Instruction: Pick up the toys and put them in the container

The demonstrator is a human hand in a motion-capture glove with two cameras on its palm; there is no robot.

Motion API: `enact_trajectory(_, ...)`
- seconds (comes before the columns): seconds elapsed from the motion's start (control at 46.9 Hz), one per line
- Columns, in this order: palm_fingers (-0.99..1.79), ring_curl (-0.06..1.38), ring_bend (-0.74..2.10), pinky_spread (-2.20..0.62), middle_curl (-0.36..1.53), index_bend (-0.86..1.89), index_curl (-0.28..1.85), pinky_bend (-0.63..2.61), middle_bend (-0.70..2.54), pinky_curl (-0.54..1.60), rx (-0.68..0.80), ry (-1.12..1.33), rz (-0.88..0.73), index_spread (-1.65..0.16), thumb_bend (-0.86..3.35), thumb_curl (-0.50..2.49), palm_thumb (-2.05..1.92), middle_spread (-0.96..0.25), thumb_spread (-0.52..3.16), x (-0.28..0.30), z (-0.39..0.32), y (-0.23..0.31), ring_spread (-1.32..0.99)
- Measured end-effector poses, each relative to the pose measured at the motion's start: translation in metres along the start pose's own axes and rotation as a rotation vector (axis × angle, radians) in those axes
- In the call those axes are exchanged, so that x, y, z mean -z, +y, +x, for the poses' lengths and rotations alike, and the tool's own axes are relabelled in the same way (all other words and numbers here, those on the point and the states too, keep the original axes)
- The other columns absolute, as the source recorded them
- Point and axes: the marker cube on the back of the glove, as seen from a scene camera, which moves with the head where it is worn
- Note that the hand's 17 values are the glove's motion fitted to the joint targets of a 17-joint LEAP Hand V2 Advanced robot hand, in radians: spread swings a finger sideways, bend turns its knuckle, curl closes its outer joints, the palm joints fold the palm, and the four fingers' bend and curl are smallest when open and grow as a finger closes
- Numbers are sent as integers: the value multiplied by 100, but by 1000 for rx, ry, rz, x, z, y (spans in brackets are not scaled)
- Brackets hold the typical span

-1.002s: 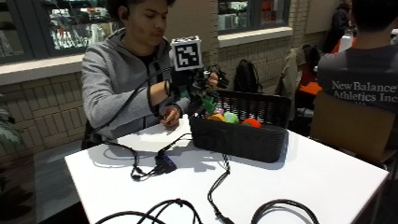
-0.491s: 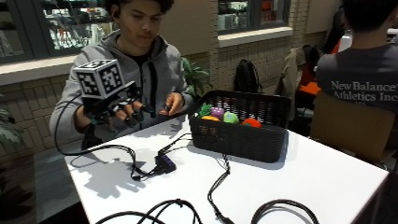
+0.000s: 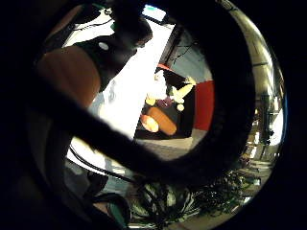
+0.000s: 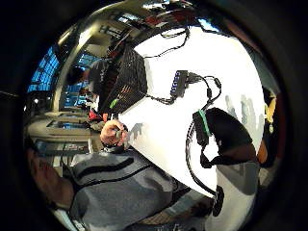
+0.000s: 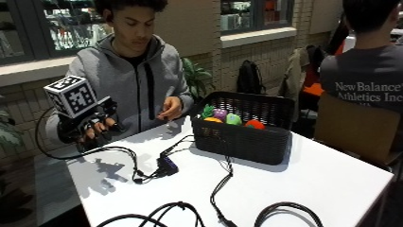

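Gloved right hand (image 5: 91, 128) hovers over the desk's (image 5: 315, 184) near corner, fingers loosely spread, holding nothing. The bare left hand (image 5: 169, 109) hangs relaxed above the desk edge, between the gloved hand and the basket. Just below and beyond the gloved hand lies a small cable hub (image 5: 167, 165). Well off to the far side stands the black wicker basket (image 5: 242, 139), the toys (image 5: 230, 118) sitting inside: green, purple, orange, red.
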Motion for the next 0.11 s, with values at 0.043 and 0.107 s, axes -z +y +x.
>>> enact_trajectory(0.043, -3, 48, 33, 9, 52, 17, 38, 96, 17, 31, 0, -4, 2, -28, 4, 33, 34, 6, 159, -1, 0, 0, -7)
enact_trajectory(0.107, -3, 48, 33, 9, 51, 18, 38, 95, 17, 32, 1, -9, 5, -28, 4, 33, 34, 7, 159, -2, 0, 0, -7)
